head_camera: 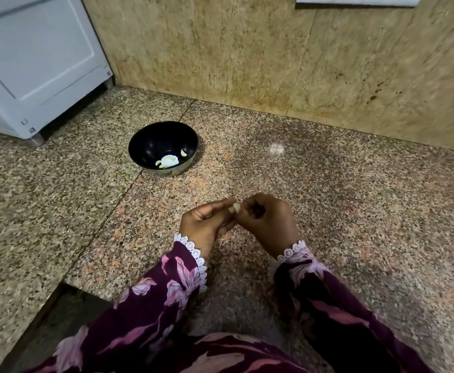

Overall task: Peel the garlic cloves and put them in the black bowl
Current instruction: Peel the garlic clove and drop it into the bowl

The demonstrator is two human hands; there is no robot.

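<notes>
I have a clove pinched between my two hands, low over the counter and just in front of me. My left hand holds it from the left, thumb and fingertips closed on it, and my right hand is curled in from the other side with its fingertips at the clove's right edge, as I judge, picking at the skin. The bowl sits ahead and to the left of my hands, well apart from them, upright on the counter, with a few pale cloves lying at its bottom. My left hand is the nearer of the two to it, so the drop would go forward and leftward over the near rim. I can't tell the clove's long axis: only a small pale sliver of it shows between my fingers, the rest being covered. Nor can I make out whether any skin still clings to it, or where the peel goes. My right fingertips are hidden behind my knuckles. No unpeeled cloves show anywhere on the counter.
</notes>
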